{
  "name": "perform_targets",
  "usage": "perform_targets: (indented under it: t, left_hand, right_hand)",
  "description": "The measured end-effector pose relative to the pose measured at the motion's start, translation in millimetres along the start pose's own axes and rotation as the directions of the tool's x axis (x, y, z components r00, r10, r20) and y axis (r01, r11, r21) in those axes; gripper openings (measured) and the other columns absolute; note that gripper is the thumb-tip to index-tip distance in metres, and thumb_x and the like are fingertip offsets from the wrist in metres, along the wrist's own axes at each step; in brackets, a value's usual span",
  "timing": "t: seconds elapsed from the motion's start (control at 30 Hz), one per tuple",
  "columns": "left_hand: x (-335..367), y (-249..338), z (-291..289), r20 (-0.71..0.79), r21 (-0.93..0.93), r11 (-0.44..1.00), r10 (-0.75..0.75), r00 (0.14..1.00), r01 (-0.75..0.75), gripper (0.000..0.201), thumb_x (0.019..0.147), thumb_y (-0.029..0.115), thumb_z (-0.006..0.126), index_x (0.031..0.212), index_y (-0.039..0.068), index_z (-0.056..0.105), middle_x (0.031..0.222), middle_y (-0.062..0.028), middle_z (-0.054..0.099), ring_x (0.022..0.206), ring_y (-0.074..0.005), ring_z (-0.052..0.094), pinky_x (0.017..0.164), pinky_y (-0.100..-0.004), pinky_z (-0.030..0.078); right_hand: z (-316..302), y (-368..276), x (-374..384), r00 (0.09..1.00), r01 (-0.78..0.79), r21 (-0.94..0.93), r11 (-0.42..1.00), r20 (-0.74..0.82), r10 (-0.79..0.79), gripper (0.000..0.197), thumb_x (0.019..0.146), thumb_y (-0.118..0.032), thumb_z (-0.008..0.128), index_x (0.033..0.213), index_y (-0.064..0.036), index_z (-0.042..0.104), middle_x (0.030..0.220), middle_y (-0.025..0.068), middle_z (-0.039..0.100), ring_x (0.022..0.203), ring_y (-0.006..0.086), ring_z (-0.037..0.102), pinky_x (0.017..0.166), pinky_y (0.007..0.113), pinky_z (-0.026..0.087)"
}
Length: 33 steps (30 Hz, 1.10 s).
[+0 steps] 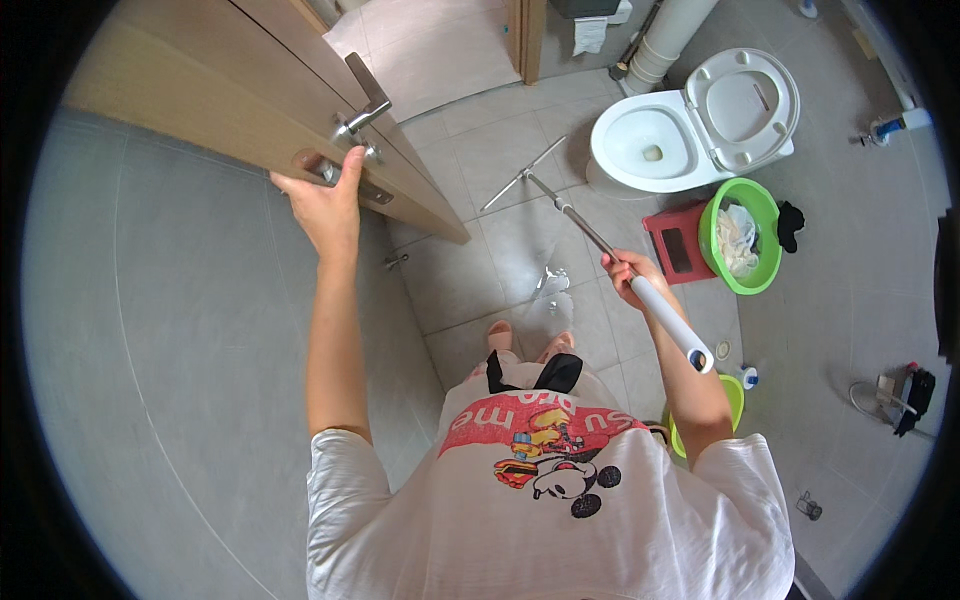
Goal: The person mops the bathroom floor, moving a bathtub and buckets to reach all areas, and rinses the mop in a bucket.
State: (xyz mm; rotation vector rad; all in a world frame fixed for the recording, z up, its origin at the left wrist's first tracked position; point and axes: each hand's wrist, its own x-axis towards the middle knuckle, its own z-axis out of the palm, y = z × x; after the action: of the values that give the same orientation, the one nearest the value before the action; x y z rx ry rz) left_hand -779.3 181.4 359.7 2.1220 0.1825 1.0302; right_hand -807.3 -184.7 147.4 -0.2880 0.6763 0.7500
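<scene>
At the far left, my left hand (330, 208) grips the edge of the wooden door (225, 95), thumb on the near face by the lock and fingers partly hidden around the edge. Just beyond the thumb is the metal door handle (366, 108). My right hand (636, 274) is closed around the pole of a floor squeegee (590, 229), just ahead of its white grip. The thin squeegee blade (541, 158) reaches the grey tiles between the door and the toilet. A wet, shiny patch (549, 283) lies on the floor in front of my feet.
At the far right stands a white toilet (648, 140) with its lid raised. Beside it, a green basin (767, 270) of cloths rests on a red scale (672, 236). Another green basin (737, 400) sits near my right forearm. A grey wall (210, 330) runs along the left.
</scene>
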Motion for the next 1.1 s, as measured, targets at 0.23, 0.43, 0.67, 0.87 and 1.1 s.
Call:
perform_targets:
  t: [0.23,0.43,0.67,0.87,1.1]
  left_hand:
    - [-3,-4,-41,-0.249,0.011,1.000,-0.018,0.968,0.022,0.060,0.069,0.018,0.072,0.109,-0.001,0.032,0.089,-0.0099,0.050,0.078,-0.0189,0.048,0.074,-0.0318,0.041]
    - [19,-22,-62,-0.272,0.062,0.995,-0.060,0.960,0.079,0.055,0.071,0.016,0.068,0.109,-0.002,0.031,0.093,-0.0113,0.051,0.083,-0.0200,0.051,0.075,-0.0325,0.042]
    - [30,-26,-92,-0.234,0.186,0.980,-0.027,0.972,0.072,0.056,0.072,0.015,0.067,0.111,-0.003,0.030,0.097,-0.0139,0.051,0.084,-0.0215,0.051,0.078,-0.0341,0.042]
    - [29,-3,-101,-0.159,0.109,0.987,-0.098,0.983,0.116,0.058,0.071,0.010,0.067,0.112,-0.004,0.028,0.099,-0.0151,0.050,0.085,-0.0214,0.051,0.078,-0.0338,0.042]
    - [31,-2,-98,-0.149,0.078,0.996,-0.026,0.988,0.038,0.060,0.069,0.010,0.068,0.111,-0.005,0.029,0.098,-0.0149,0.049,0.087,-0.0222,0.050,0.078,-0.0344,0.042]
  right_hand:
    - [41,5,42,0.997,-0.044,-0.050,0.998,0.064,0.047,0.013,0.083,-0.005,0.046,0.085,0.0075,0.043,0.073,0.0106,0.051,0.047,0.0057,0.045,0.041,0.014,0.043]
    - [68,8,72,0.998,-0.045,-0.083,0.996,0.038,0.049,0.013,0.083,-0.005,0.046,0.085,0.0075,0.042,0.073,0.0114,0.052,0.047,0.0060,0.045,0.041,0.014,0.044]
    - [77,4,86,0.994,-0.077,-0.091,0.993,0.071,0.084,0.013,0.082,-0.003,0.045,0.085,0.0090,0.041,0.076,0.0119,0.050,0.048,0.0056,0.045,0.040,0.012,0.043]
    - [80,4,85,0.996,-0.061,-0.127,0.990,0.059,0.069,0.014,0.082,-0.003,0.044,0.087,0.0095,0.040,0.079,0.0133,0.050,0.048,0.0059,0.046,0.040,0.012,0.044]
    - [72,-3,58,0.999,-0.054,-0.125,0.991,-0.007,0.054,0.031,0.086,-0.014,0.042,0.103,0.0122,0.037,0.095,0.0238,0.051,0.071,0.0185,0.057,0.059,0.021,0.053]
